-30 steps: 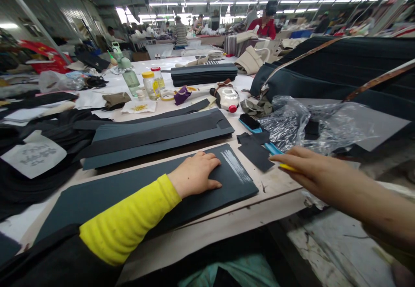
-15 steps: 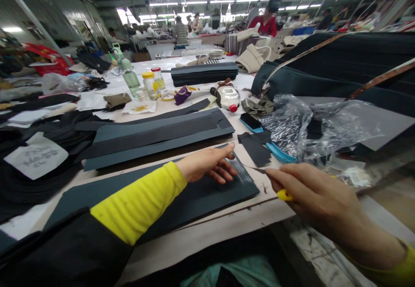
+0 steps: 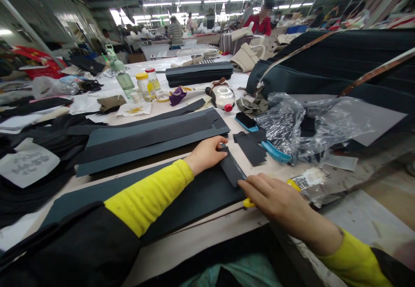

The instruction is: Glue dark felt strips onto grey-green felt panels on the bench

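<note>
A narrow dark strip (image 3: pixel 232 167) lies slanted across the end of a wide dark grey panel (image 3: pixel 181 196) on the cutting table. My left hand (image 3: pixel 205 154) rests flat at the strip's upper end, its fingers touching the strip and holding nothing. My right hand (image 3: pixel 270 196) presses near the strip's lower end, at the panel's edge. It grips a yellow-handled tool (image 3: pixel 249 202), mostly hidden inside the fingers. The tool's tip cannot be seen. Yellow sleeves cover both forearms.
A stack of long dark panels (image 3: pixel 152 138) lies just beyond the hands. To the right are dark cut pieces (image 3: pixel 249 148), a blue-edged brush (image 3: pixel 246 121), a blue tray (image 3: pixel 275 152), a crumpled plastic bag (image 3: pixel 288 127) and a squeezed glue pouch (image 3: pixel 308 179).
The dark strip now lies on the panel's end, covering the white streak. My left hand has drawn back against the strip, and my right hand has moved left onto it.
</note>
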{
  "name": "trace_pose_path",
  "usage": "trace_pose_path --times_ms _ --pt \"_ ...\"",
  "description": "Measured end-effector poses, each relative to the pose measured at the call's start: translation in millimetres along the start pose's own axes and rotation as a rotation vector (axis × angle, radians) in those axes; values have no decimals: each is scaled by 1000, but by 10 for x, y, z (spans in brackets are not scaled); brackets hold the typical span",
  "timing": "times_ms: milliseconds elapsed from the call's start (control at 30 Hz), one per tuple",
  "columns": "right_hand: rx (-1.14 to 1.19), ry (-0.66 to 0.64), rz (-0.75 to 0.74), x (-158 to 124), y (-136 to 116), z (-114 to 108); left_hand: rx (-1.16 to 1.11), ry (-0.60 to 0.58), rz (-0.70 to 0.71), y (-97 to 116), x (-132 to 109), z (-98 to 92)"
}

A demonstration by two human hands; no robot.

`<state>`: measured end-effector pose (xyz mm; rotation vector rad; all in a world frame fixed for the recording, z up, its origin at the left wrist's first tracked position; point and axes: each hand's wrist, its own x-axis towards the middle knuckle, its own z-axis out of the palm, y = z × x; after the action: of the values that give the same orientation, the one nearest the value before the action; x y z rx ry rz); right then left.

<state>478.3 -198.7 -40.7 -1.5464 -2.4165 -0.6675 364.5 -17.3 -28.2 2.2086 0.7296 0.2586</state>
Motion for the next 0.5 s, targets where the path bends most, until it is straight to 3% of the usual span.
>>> trace_pose_path --times_ms 500 --pt "48 -74 75 26 17 77 134 81 8 -32 34 110"
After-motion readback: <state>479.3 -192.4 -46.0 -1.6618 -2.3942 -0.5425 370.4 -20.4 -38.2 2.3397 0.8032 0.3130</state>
